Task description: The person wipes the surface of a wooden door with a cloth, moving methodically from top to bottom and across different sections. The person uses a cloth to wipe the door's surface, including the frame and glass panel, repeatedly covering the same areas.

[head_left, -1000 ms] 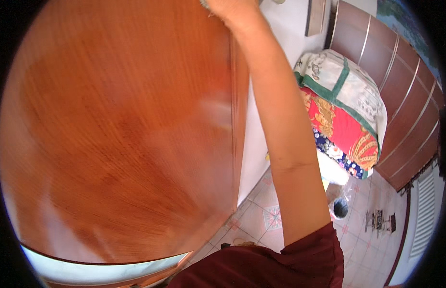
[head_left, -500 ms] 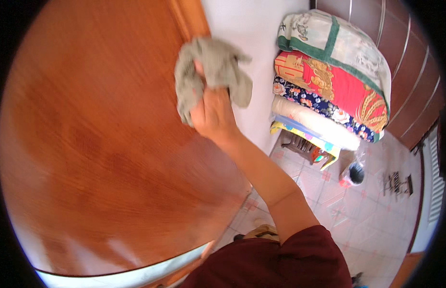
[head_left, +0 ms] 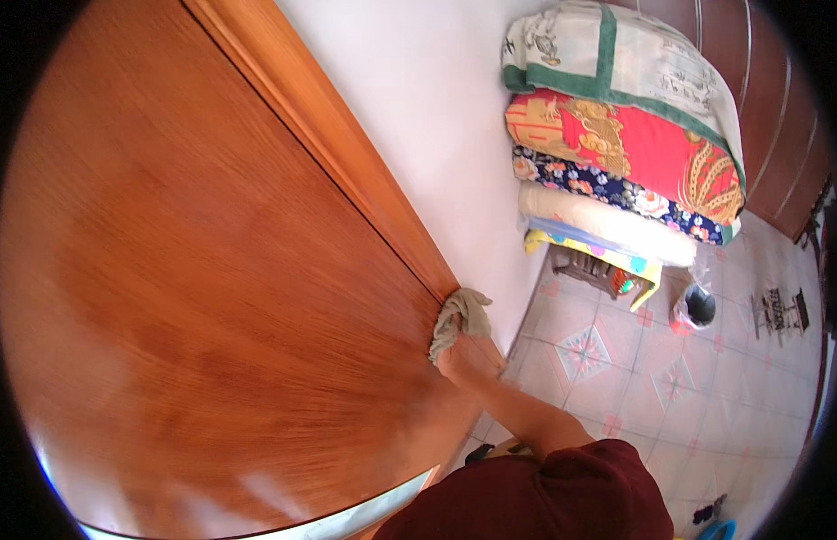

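Note:
My right hand [head_left: 462, 354] is closed around a crumpled grey-green cloth [head_left: 472, 312]. The cloth presses against the lower part of the wooden door frame [head_left: 355, 184], where it meets the edge of the brown wooden door [head_left: 229, 270]. Some fingers are hidden in the folds of the cloth. The bare forearm runs back to a dark red sleeve [head_left: 607, 477] at the bottom. My left hand is out of the picture.
Beside the frame is a white wall [head_left: 400, 99]. Folded quilts [head_left: 630, 148] are stacked on a low stand to the right. A small lined bin [head_left: 697, 310] and a dark rack [head_left: 780, 310] stand on the tiled floor [head_left: 562, 310].
My right hand has moved down along the door frame with the cloth, toward the floor. The view has shifted, so more of the frame and white wall shows.

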Demonstrator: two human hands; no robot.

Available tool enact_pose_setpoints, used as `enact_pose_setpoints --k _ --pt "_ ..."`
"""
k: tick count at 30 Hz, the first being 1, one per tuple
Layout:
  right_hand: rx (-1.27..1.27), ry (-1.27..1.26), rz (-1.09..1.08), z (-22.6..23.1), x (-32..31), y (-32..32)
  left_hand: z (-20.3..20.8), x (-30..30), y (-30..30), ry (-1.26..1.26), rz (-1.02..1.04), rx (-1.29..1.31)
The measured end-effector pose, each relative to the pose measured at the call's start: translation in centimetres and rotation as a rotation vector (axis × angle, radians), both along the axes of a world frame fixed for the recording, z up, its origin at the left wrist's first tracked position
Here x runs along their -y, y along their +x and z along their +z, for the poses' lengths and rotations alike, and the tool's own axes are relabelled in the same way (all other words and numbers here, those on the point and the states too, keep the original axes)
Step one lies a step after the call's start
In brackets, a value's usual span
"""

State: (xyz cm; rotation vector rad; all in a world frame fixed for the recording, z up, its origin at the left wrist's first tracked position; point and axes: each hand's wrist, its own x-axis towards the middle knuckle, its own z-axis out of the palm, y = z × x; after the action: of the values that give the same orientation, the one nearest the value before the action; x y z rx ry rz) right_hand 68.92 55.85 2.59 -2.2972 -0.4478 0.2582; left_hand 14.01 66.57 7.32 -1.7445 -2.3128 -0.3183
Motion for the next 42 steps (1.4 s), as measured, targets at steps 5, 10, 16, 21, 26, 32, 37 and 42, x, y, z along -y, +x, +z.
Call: enact_pose_setpoints --k 5,10,16,21,26,32,37,42 --pt "0.213 0.537 -0.117 -2.5 -4.1 -0.5 -0.6 -0.3 -0.2 0.006 0.037 0.024" --pt "0.623 0.752 0.047 6.2 -5.3 2.2 -1.4 0.0 -0.4 -0.005 0.062 0.044" --pt "1.082 0.794 0.207 23.1 -2.4 4.6 -2.7 0.5 -0.7 -0.043 0.086 0.066" --pt "1.194 0.9 0.218 31.9 -4.3 6.7 -3.5 0.8 -0.7 -0.058 0.084 0.078" --pt "1.388 0.907 0.117 43.8 -5.8 8.4 -3.2 1.9 -1.1 -0.076 0.097 0.055" --pt "1.514 0.826 0.042 54.8 -7.0 9.8 -3.9 1.5 -2.9 -0.082 0.107 0.094" --pt "1.863 0.722 -0.142 55.3 -7.2 11.1 -9.4 -0.6 -6.9 0.052 -0.014 0.219" --pt "1.466 0.944 0.036 54.2 -7.3 9.3 -16.1 -1.7 -11.3 0.114 -0.128 0.31"
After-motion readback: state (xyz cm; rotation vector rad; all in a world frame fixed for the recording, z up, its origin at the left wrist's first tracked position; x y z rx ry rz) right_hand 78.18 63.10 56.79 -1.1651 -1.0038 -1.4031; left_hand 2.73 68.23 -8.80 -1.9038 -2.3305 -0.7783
